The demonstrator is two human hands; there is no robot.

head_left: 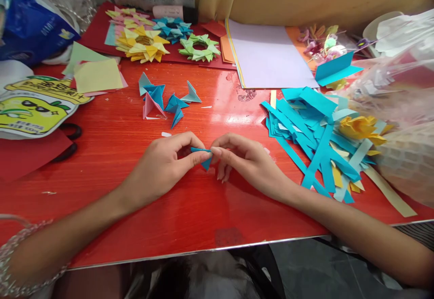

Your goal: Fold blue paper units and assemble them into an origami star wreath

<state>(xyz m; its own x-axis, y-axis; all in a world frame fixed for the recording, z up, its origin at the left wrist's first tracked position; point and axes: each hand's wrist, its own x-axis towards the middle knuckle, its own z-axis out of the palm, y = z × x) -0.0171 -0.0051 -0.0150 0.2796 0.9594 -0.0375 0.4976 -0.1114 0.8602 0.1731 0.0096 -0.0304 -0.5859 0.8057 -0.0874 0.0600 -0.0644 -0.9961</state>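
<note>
Piece [206,163], blue, folded: was held over the surface [190,220]; left hand [162,163] fingers pinched its left end, right hand [249,156] fingers its right tip, seemingly to keep creases tight. Units [156,95], folded: lay beyond the piece, probably for easy reach. Strips [317,158]: were heaped right of the piece, apparently out of the way. Rings [144,54]: sat farthest beyond the piece.

Blue against red on my feed.
I see a blue folded piece [206,164], a red wood-grained table [190,213], turquoise strips [318,156], a lavender sheet [271,54], a two-tone yellow ring [144,53] and a pale-green ring [199,55].
</note>
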